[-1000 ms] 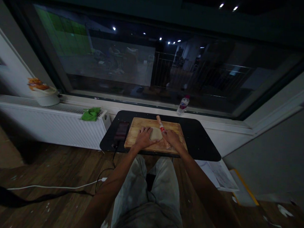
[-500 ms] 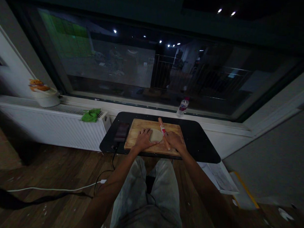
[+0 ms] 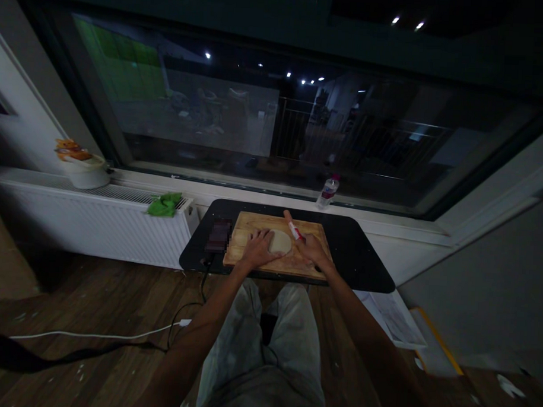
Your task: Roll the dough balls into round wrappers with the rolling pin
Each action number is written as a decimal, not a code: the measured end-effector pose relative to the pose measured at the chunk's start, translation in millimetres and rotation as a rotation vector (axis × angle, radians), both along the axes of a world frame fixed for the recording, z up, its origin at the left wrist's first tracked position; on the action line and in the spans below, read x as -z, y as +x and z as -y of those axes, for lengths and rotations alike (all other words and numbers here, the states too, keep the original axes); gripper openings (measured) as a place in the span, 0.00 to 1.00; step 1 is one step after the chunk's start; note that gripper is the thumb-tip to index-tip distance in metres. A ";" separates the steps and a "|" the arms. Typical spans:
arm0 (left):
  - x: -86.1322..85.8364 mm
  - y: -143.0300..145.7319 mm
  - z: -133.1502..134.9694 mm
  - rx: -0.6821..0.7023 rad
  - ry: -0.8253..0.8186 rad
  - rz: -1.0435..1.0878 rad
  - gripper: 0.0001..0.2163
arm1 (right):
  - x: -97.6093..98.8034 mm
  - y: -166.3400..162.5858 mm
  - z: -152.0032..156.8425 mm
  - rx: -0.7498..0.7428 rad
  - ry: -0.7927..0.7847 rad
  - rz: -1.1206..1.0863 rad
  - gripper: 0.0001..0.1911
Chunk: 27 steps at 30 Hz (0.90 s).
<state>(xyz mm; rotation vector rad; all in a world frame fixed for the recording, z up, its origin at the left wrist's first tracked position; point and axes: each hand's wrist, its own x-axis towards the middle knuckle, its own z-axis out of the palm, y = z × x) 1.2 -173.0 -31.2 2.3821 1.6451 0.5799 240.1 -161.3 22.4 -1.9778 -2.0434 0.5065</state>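
Observation:
A pale round of dough [image 3: 280,242] lies on a wooden board [image 3: 248,221] on a small black table [image 3: 359,254]. My left hand [image 3: 257,249] rests flat on the board with fingers spread, touching the dough's left edge. My right hand [image 3: 313,250] is closed over a thin wooden rolling pin [image 3: 291,224] with a red and white band. The pin runs from under that hand toward the far edge of the board, along the dough's right side.
A dark phone [image 3: 218,236] with a cable sits left of the board. A water bottle [image 3: 328,191] stands on the sill. A green cloth [image 3: 164,204] and a white bowl [image 3: 83,173] lie on the radiator. Papers [image 3: 396,317] lie on the wooden floor at right.
My right hand has slid the rolling pin a little away from me and to the right along the dough's edge. My left hand stays flat beside the dough.

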 end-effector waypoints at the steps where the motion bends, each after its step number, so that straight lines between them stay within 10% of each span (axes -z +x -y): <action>1: -0.1 -1.0 0.2 0.007 -0.002 0.003 0.40 | -0.2 0.9 0.0 0.013 0.014 -0.012 0.16; 17: 2.9 -16.9 -1.9 0.157 -0.047 0.158 0.39 | 12.3 18.1 4.0 -0.298 0.142 -0.142 0.19; 27: 1.4 -14.3 -1.3 0.126 -0.067 0.079 0.39 | 20.6 19.4 4.0 -0.134 0.166 -0.210 0.22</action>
